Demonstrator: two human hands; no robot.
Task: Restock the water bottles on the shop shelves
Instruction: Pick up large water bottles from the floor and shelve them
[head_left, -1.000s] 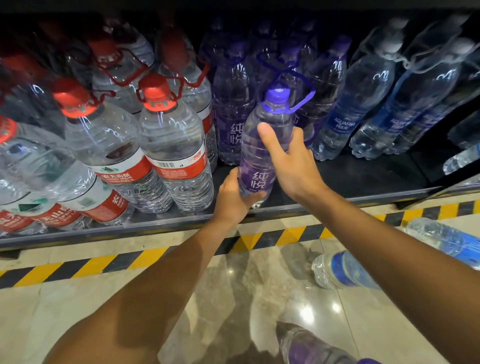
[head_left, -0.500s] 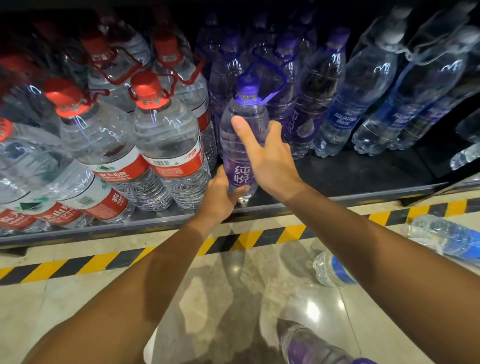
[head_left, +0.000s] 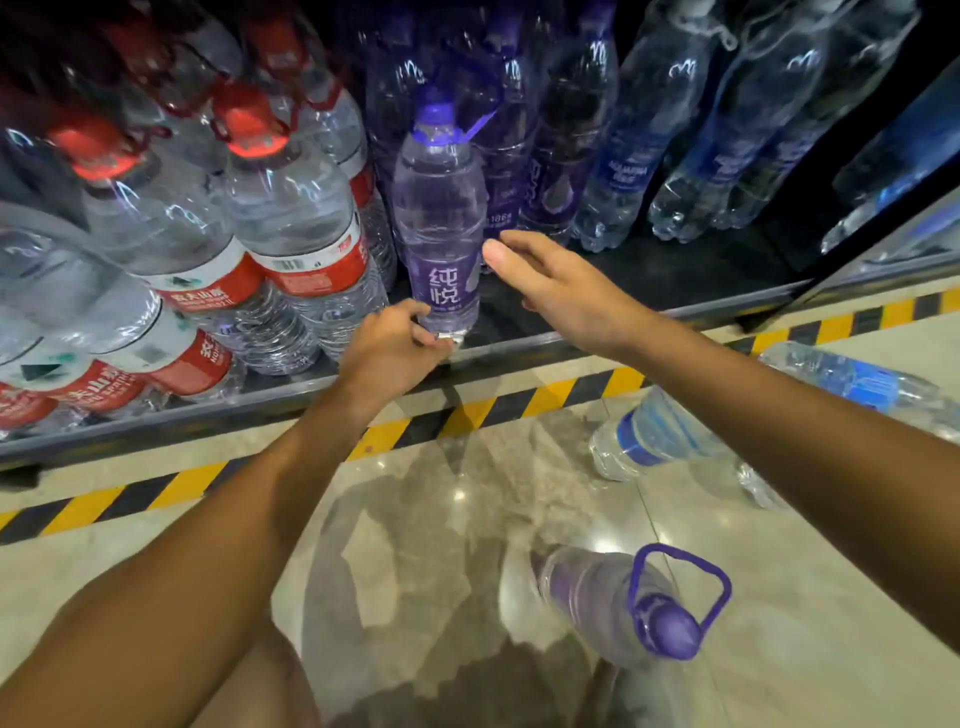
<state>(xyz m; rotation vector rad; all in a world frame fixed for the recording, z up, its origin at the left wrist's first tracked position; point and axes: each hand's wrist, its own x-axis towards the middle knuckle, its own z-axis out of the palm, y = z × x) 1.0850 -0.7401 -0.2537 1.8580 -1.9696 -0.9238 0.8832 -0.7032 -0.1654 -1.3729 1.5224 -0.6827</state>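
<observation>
Hands (head_left: 387, 351) hide purple-label bottle's (head_left: 439, 208) base (back rows dark).

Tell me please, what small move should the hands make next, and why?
Probably the left hand should let go of the purple-label bottle. That bottle stands upright at the shelf's front edge, the right hand is open beside it, and another purple bottle waits on the floor.
</observation>
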